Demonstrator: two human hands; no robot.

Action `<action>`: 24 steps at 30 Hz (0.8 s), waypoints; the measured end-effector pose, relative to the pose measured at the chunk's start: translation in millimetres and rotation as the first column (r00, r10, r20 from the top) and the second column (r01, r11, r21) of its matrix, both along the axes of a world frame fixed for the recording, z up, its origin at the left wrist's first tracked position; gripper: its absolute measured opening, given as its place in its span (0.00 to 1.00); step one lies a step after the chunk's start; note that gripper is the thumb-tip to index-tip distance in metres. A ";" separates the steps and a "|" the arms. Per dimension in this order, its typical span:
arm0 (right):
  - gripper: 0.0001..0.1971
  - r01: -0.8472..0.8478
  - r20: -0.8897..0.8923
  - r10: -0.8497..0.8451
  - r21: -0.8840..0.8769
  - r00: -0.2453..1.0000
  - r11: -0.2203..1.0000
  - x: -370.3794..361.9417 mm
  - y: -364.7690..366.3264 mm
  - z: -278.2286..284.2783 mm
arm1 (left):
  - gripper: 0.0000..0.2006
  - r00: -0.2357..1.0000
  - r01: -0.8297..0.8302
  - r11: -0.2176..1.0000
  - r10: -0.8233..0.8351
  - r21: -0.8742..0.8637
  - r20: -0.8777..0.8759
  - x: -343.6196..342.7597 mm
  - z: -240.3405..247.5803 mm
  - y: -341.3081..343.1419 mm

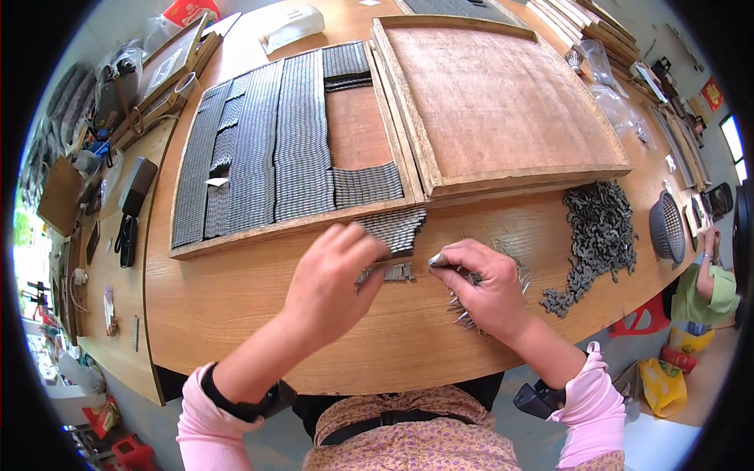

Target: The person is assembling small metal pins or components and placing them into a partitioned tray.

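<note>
A small grey metal piece is pinched between the thumb and forefinger of the right hand, just above a brown wooden table, near its front edge. The other fingers of that hand are curled inward. The left hand is held to the left, its fingers bent and its thumb pointed toward the right hand; whether anything is grasped in it cannot be told. Beside its thumb, a short row of small metal pieces is laid on the table.

Behind the hands, a sheet of linked metal pieces is set against the front of a wood-rimmed tray, which is largely covered by similar dark strips. To its right, a second wooden tray is placed. Thin metal pins are scattered around the right hand, and farther right a heap of dark metal links is spread near a grey plastic basket.
</note>
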State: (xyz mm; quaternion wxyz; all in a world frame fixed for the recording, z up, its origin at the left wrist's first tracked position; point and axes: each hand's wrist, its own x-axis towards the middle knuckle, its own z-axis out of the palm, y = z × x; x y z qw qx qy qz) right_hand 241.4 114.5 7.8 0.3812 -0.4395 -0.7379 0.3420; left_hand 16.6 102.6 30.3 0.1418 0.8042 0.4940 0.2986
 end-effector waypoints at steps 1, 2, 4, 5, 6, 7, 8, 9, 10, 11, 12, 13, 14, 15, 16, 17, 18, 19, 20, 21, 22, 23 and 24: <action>0.06 -0.004 -0.007 0.004 -0.003 1.000 1.000 -1.0 0.3 1.0 | 0.10 0.999 0.008 1.000 -0.008 -0.008 -0.038 -1.5 -4.9 -10.7; 0.06 -0.041 -0.001 0.041 -0.025 0.999 0.999 -2.2 0.5 3.0 | 0.11 0.997 0.016 1.000 -0.017 -0.016 -0.074 -2.8 -10.0 -18.8; 0.06 -0.084 0.004 0.085 -0.048 0.996 0.995 -4.8 0.0 4.0 | 0.14 0.992 0.034 0.999 -0.032 0.008 -0.121 -3.5 -21.7 -25.5; 0.06 -0.089 0.044 0.092 -0.077 0.995 0.993 -5.4 -0.6 3.9 | 0.15 0.981 0.045 0.997 -0.034 0.058 -0.190 -1.5 -27.1 -26.3; 0.06 -0.092 0.085 0.101 -0.106 0.991 0.990 -6.2 -0.6 4.0 | 0.16 0.966 0.061 0.992 -0.031 0.107 -0.257 0.2 -30.0 -26.4; 0.06 -0.097 0.085 0.107 -0.106 0.991 0.990 -6.7 -1.3 5.8 | 0.16 0.958 0.066 0.993 -0.035 0.098 -0.285 1.5 -30.4 -26.0; 0.06 -0.086 0.172 0.102 -0.097 0.980 0.992 -6.8 -2.5 9.6 | 0.16 0.958 0.060 0.993 -0.030 0.098 -0.284 2.1 -31.0 -24.4; 0.07 -0.080 0.256 0.100 -0.088 0.961 0.993 -7.3 -3.0 12.7 | 0.16 0.946 0.082 0.993 -0.052 0.081 -0.321 1.7 -31.8 -22.9; 0.07 -0.090 0.255 0.110 -0.090 0.961 0.992 -7.0 -2.6 15.7 | 0.16 0.931 0.103 0.993 -0.075 0.061 -0.358 0.8 -32.4 -22.1; 0.07 -0.093 0.366 0.113 -0.070 0.924 0.993 -6.3 -1.7 18.5 | 0.16 0.931 0.093 0.994 -0.066 0.059 -0.359 -0.5 -32.2 -22.4; 0.08 -0.088 0.477 0.100 -0.047 0.873 0.995 -4.8 -1.5 21.1 | 0.15 0.924 0.115 0.991 -0.081 0.069 -0.374 0.7 -31.2 -21.7; 0.08 -0.088 0.480 0.100 -0.047 0.871 0.995 -6.0 -0.4 20.4 | 0.15 0.916 0.136 0.988 -0.096 0.077 -0.390 1.2 -30.2 -21.7; 0.08 -0.140 0.436 0.112 0.033 0.893 0.990 -8.4 2.0 17.4 | 0.15 0.917 0.135 0.988 -0.095 0.078 -0.387 -0.2 -29.7 -23.1; 0.08 -0.182 0.392 0.125 0.114 0.912 0.977 -10.1 4.2 13.5 | 0.14 0.944 0.114 0.993 -0.099 0.029 -0.314 -2.4 -29.9 -24.9; 0.08 -0.180 0.393 0.122 0.112 0.911 0.977 -11.8 6.8 8.5 | 0.13 0.966 0.096 0.995 -0.098 -0.022 -0.240 -4.0 -29.9 -26.9; 0.08 -0.231 0.377 0.158 0.158 0.913 0.960 -13.4 9.6 3.1 | 0.13 0.966 0.099 0.995 -0.101 -0.023 -0.239 -4.3 -29.2 -29.1; 0.09 -0.286 0.358 0.201 0.203 0.912 0.937 -15.8 11.8 -0.1 | 0.12 0.988 0.054 0.994 -0.067 -0.092 -0.142 -5.8 -28.1 -32.4; 0.09 -0.289 0.356 0.205 0.200 0.912 0.936 -16.4 13.1 -0.3 | 0.11 0.999 0.016 0.986 -0.024 -0.164 -0.047 -7.4 -27.7 -34.5; 0.09 -0.339 0.388 0.232 0.235 0.892 0.911 -16.0 14.2 -0.2 | 0.11 0.999 0.013 0.986 -0.021 -0.167 -0.048 -9.2 -27.8 -34.6; 0.10 -0.391 0.422 0.257 0.269 0.869 0.880 -16.1 14.7 0.4 | 0.10 0.999 -0.005 0.970 0.014 -0.244 0.035 -10.7 -27.1 -33.9; 0.10 -0.395 0.422 0.261 0.269 0.868 0.879 -17.0 12.8 -0.4 | 0.09 0.992 -0.015 0.948 0.054 -0.319 0.115 -11.7 -26.7 -34.0; 0.10 -0.358 0.366 0.251 0.262 0.896 0.896 -17.7 8.8 -2.2 | 0.09 0.992 -0.018 0.947 0.058 -0.319 0.116 -10.6 -27.4 -34.7; 0.10 -0.321 0.309 0.239 0.252 0.921 0.913 -18.8 5.7 -4.7 | 0.09 0.994 -0.032 0.960 0.059 -0.278 0.091 -8.0 -29.5 -34.7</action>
